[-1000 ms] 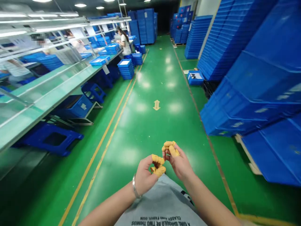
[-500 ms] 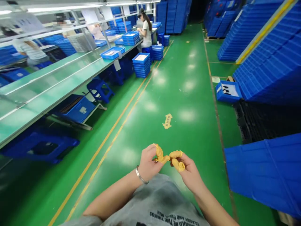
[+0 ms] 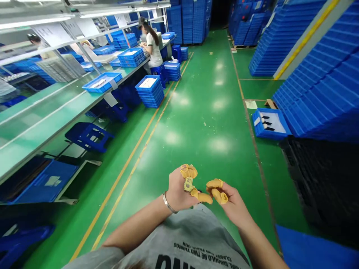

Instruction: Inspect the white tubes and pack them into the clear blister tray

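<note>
My left hand (image 3: 179,188) and my right hand (image 3: 232,201) are held apart in front of my chest, above the green floor. Yellow rubber finger cots cover several fingers. On my left hand, one cot (image 3: 189,171) caps a raised fingertip and another (image 3: 201,197) sits on a finger pointing right. A small square yellowish tag (image 3: 189,184) shows between the left fingers; its material is too small to tell. My right fingers curl inward, with cots (image 3: 216,188) bunched on them and nothing visible in them. A metal bangle (image 3: 168,203) circles my left wrist.
A long green-topped workbench (image 3: 42,112) runs along the left, with blue trays on it and a seated co-worker (image 3: 151,48) beyond. Blue stools stand beneath it. Stacked blue crates (image 3: 316,89) and a black pallet (image 3: 319,183) line the right.
My hands have drawn apart, and the small square tag now shows at my left fingers. The view has turned slightly, shifting the bench and crates in the frame.
</note>
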`<state>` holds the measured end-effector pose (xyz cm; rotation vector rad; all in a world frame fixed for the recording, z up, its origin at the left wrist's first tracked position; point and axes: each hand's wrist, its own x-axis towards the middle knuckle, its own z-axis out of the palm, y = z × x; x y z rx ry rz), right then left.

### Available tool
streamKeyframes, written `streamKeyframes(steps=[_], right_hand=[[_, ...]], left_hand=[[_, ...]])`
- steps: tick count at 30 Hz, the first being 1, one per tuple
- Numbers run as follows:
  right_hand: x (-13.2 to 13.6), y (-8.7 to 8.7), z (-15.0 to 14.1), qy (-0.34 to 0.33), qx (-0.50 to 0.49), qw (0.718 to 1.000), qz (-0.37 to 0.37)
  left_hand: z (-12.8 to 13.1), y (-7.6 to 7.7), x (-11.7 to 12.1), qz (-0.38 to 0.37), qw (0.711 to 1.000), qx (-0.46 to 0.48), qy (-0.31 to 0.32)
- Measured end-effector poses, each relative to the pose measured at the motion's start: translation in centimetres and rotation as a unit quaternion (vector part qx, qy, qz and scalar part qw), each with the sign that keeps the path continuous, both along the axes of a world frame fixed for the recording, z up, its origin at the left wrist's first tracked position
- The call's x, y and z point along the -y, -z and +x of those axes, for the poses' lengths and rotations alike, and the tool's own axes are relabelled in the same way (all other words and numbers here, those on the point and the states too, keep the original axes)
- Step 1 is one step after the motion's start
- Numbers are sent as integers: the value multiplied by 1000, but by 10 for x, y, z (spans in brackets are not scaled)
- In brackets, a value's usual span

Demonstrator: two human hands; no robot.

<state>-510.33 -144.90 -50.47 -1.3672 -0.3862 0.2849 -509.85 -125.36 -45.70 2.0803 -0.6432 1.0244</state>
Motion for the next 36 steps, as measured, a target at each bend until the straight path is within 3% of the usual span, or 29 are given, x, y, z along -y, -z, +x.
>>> streamKeyframes(steps=[4,7,11,13,16,20,23,25,27,30,33,36], right_hand=[[-3,-48,191,-169,70,982,-50],[-23,-53,326,-198,194,952,-129],[-46,-36,497,-79,296,937,-169],[-48,-34,576,13,347,922,-169],[-45,-47,684,114,426,885,-149],[-32,-62,826,160,497,844,-122],[-18,-48,950,199,507,829,-129],[-11,-37,1041,215,503,828,-124],[-7,-34,1135,204,494,839,-104],[-5,-49,1269,164,472,864,-63],[-9,-66,1396,133,461,877,-26],[-23,-65,1525,101,451,887,-25]], left_hand=[[156,-11,1,87,994,-42,-48],[279,-1,-11,169,979,-17,-108],[463,10,-26,196,970,6,-141],[558,4,-27,180,974,-44,-127],[694,-14,-23,146,977,-130,-84],[864,-23,-4,-13,969,-245,7],[989,-10,17,-138,945,-288,69],[1073,-2,29,-148,949,-268,79],[1158,-4,35,-124,966,-219,60],[1282,-25,32,-72,989,-125,-21],[1395,-50,15,-18,994,-44,-96],[1505,-57,-9,-4,990,-7,-142]])
